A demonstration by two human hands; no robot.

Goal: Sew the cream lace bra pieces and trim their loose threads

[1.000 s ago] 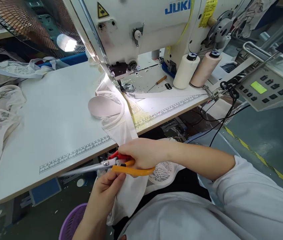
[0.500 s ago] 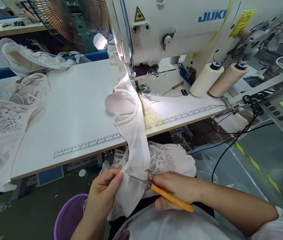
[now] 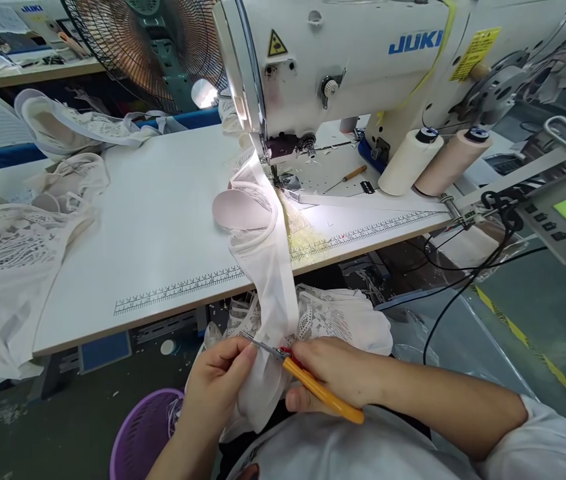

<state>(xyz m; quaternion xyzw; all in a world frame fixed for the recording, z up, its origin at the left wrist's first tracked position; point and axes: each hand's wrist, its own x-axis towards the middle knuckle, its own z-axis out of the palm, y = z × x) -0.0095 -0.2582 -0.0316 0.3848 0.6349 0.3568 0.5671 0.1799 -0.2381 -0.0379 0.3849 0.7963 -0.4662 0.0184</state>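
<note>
A white bra (image 3: 275, 287) with a padded cup runs from under the presser foot, over the table's front edge and down to my lap. My left hand (image 3: 220, 380) pinches an edge of it between thumb and forefinger. In my right hand (image 3: 333, 373) is a pair of scissors (image 3: 320, 390) with orange handles and a red part near the pivot. Their blades point left across the fabric, with the tips at my left thumb and forefinger. Whether the blades are closed on the cloth I cannot tell.
A JUKI sewing machine (image 3: 343, 60) stands over the white table (image 3: 163, 220). Thread cones (image 3: 410, 163) and an awl (image 3: 353, 173) are at the right. More bras (image 3: 7, 267) lie at the left. A purple basket (image 3: 137, 433) sits below, and a fan (image 3: 153, 53) behind.
My right hand and the scissors have moved left, bringing the blade tips up to my left fingers. The left hand keeps its pinch on the fabric. The view has shifted slightly.
</note>
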